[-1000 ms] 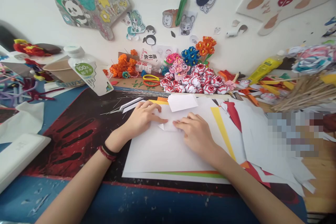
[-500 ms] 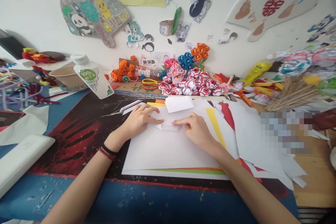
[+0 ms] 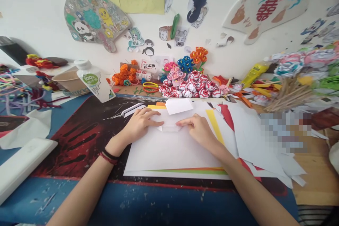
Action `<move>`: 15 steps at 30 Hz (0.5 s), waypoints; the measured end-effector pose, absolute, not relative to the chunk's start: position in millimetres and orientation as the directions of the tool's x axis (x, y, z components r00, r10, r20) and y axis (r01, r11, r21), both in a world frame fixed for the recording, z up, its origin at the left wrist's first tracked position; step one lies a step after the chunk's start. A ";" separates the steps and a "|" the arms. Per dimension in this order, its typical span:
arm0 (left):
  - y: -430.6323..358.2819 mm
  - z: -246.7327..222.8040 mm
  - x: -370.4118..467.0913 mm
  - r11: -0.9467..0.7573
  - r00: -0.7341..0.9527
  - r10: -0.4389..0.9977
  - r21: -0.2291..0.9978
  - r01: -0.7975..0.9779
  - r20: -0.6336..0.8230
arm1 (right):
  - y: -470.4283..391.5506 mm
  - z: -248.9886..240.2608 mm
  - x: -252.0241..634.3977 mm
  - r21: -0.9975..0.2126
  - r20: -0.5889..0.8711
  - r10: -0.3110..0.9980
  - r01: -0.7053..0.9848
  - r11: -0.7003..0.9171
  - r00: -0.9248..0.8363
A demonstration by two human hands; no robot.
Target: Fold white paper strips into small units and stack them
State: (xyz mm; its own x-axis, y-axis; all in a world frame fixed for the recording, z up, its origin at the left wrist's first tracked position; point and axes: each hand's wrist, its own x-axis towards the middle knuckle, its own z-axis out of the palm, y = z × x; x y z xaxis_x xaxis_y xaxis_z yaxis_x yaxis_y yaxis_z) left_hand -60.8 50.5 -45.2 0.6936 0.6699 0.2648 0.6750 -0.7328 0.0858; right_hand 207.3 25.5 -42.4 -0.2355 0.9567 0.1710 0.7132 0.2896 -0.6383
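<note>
A small folded piece of white paper lies on the stack of large white sheets, its angled corners pointing toward me. My left hand rests at its left side, fingers spread and bent over the sheets, thumb reaching the folded edge. On the other side, my right hand has its index finger stretched out and touching the paper's right edge. The other right fingers curl under and are partly hidden. Neither hand grips anything that I can see. Beyond the fingertips sits a small stack of white paper cards.
Thin wires and folded white strips lie left of the stack. At the back are red-and-white flowers, a tilted white bottle and orange flowers. A white box-like object lies left; loose paper sheets spread right.
The camera view has shifted slightly. My right index finger sits a touch further right along the folded paper's edge, while my left hand keeps nearly the same place.
</note>
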 end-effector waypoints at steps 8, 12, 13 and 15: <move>41.0 -37.4 -53.8 -0.588 0.466 0.778 0.228 0.776 0.421 | 23.3 -43.2 205.5 -0.740 0.219 0.957 0.608 0.290 -0.190; 37.2 -38.4 -39.7 -0.517 0.409 0.846 0.337 0.787 0.342 | 21.5 -43.2 201.9 -0.745 0.231 0.955 0.598 0.297 -0.187; 36.5 -39.0 -36.8 -0.509 0.412 0.854 0.345 0.789 0.319 | 21.2 -43.2 200.7 -0.743 0.235 0.954 0.598 0.301 -0.188; 35.3 -39.9 -32.9 -0.508 0.426 0.858 0.355 0.785 0.286 | 21.0 -43.6 198.3 -0.741 0.244 0.949 0.593 0.315 -0.199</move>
State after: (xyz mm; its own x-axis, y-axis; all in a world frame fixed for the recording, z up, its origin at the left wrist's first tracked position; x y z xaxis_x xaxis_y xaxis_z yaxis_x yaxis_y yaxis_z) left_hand -32.9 35.3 -39.9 0.4259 0.8584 0.2858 0.7851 -0.5077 0.3548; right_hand 198.3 21.0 -43.6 -0.1995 0.9490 0.2441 0.5927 0.3153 -0.7412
